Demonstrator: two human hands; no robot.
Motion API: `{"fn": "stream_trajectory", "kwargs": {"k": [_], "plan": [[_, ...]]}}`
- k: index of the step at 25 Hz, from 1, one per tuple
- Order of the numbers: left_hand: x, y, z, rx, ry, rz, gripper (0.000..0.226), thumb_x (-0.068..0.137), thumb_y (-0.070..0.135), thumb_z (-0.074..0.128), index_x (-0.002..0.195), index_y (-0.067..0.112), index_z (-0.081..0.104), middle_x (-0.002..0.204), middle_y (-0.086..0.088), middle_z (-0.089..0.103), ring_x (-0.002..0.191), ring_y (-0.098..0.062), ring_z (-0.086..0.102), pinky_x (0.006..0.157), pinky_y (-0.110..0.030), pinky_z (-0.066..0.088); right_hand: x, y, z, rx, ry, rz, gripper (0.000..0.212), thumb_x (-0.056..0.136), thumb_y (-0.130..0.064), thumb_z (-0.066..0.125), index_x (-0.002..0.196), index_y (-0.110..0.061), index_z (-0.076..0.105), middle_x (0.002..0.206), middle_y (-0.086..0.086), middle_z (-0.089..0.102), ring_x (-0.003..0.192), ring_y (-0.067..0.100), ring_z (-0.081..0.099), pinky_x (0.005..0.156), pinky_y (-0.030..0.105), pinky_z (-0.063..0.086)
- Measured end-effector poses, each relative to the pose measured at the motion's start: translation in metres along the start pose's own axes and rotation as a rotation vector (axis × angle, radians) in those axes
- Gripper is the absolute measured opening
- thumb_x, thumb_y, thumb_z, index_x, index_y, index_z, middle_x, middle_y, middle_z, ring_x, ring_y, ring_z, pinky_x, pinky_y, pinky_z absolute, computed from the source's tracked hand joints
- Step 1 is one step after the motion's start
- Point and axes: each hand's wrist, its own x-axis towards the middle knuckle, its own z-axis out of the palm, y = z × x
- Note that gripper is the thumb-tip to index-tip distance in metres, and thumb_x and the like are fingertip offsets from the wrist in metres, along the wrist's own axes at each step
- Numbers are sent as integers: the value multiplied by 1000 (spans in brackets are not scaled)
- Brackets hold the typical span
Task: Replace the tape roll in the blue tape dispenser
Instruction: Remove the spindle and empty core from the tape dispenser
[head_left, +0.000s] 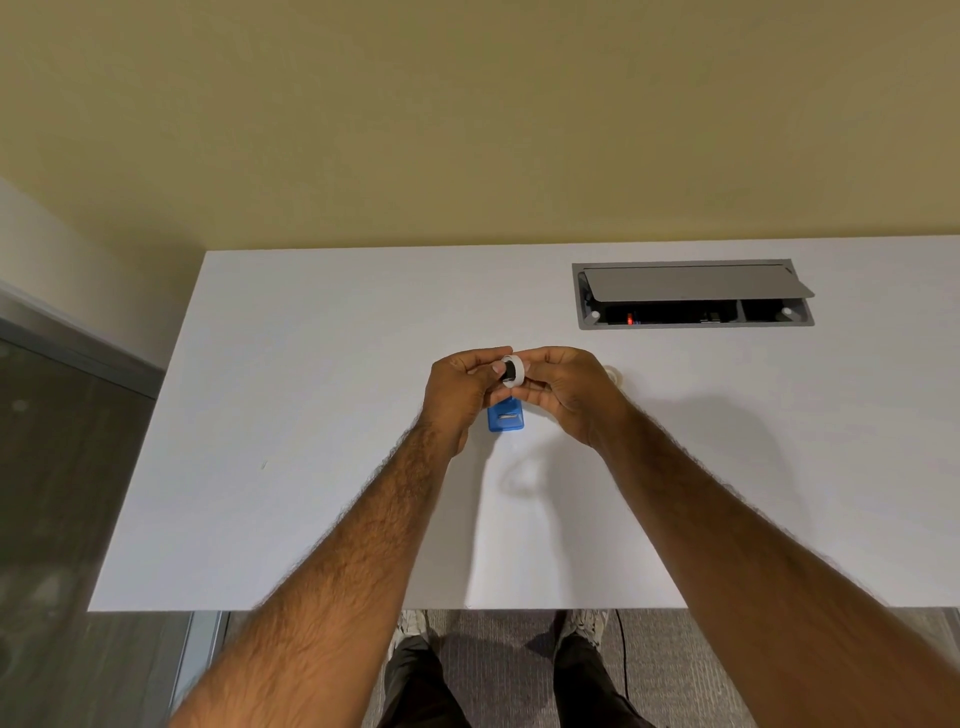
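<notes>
Both hands meet above the middle of the white table (311, 415). Between them is a white tape roll (513, 372) with a black hub in its hole. My left hand (460, 395) pinches the hub side with its fingertips, and my right hand (566, 392) grips the roll's right side. Directly below the hands lies the blue tape dispenser (505, 419) on the table, its near end showing and its far end hidden by my fingers. A second, clear tape roll (614, 374) peeks out on the table behind my right hand.
A grey cable box (693, 293) with its lid half raised is sunk into the table at the back right. The table's near edge runs just above my shoes. A yellow wall stands behind the table, and a glass partition is at the left.
</notes>
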Motion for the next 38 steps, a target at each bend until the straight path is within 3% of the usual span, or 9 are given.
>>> {"fn": "stream_trajectory", "kwargs": {"k": [5,8,10,16,21,25,29,34,38], "plan": [[-6,-6,12,102,237,105,16,92,17,67,94,2,68,96,-21,74,93,-39,73,84,-47,62,-3,-5,5,-15,62,-37,18,90,-4,65,107,3,69,103,20,74,95,32,74,79,35,60],[-12,-7,18,126,258,188,25,89,34,72,91,10,71,88,-8,77,86,-27,74,82,-42,62,-5,-9,10,-59,97,-90,19,89,-5,68,107,1,70,104,17,75,94,29,74,82,35,61],[-14,-6,20,137,261,194,22,86,31,77,98,13,72,91,-2,77,87,-20,75,83,-41,62,-5,-9,15,-132,151,-123,18,86,-6,72,103,-2,72,102,16,75,95,29,73,85,36,60],[-11,-5,20,67,295,171,13,89,21,71,99,13,70,96,-9,77,91,-26,75,88,-49,61,-2,-13,29,-255,229,-193,11,78,-6,78,85,-14,74,84,6,76,81,20,73,74,26,62],[-3,1,21,-15,295,77,23,87,29,76,92,6,72,92,-12,77,88,-29,76,88,-49,61,-2,-15,30,-517,223,-349,13,87,-7,68,98,-3,75,95,9,76,83,19,72,76,24,58],[-1,3,27,-14,330,93,19,91,25,72,91,6,73,92,-13,77,89,-31,75,87,-47,62,-2,-15,36,-605,279,-420,13,88,-6,67,98,-3,74,94,10,75,82,16,68,72,13,54],[-1,1,32,12,367,98,17,94,24,67,93,8,74,91,-9,77,86,-25,75,79,-37,64,-3,-8,41,-641,323,-458,16,86,-4,67,99,-4,75,96,9,76,87,19,71,81,26,58],[4,1,14,6,217,50,12,93,14,66,92,6,74,92,-15,77,84,-27,74,83,-40,63,-1,-10,26,-583,238,-385,18,82,-1,69,100,-3,74,95,11,76,89,24,72,85,35,59],[8,5,0,-27,62,5,5,92,5,67,91,7,71,87,-11,75,81,-24,75,84,-34,62,1,-14,15,-673,111,-364,24,85,0,66,108,-1,71,103,15,74,95,28,70,86,35,58]]}}
